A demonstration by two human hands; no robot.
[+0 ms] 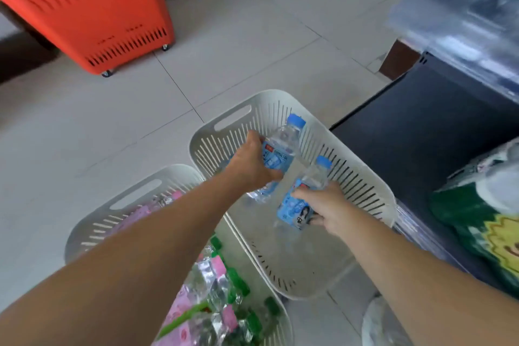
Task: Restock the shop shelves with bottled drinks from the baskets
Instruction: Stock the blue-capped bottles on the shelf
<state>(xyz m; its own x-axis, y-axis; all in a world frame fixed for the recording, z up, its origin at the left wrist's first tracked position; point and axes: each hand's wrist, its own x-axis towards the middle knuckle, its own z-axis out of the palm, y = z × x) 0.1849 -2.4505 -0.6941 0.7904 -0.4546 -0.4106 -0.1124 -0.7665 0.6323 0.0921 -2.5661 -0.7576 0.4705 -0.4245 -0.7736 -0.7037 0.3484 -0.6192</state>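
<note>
A white slotted basket [365,185] stands on the floor in the middle of the head view. Over it my left hand [250,163] grips a clear water bottle [283,143] with a blue cap and blue label. My right hand [328,205] grips a second bottle [300,205] of the same kind, just right of the first. Both bottles tilt up and to the right. No other bottle shows inside this basket. A second white basket [92,222] at lower left holds several bottles with pink labels and green caps [213,289].
An orange wheeled shopping basket [84,8] stands on the tiled floor at top left. A dark shelf board [421,126] lies to the right of the basket. Wrapped packs of bottles [463,8] sit above it, and a green and yellow package [483,222] is at right.
</note>
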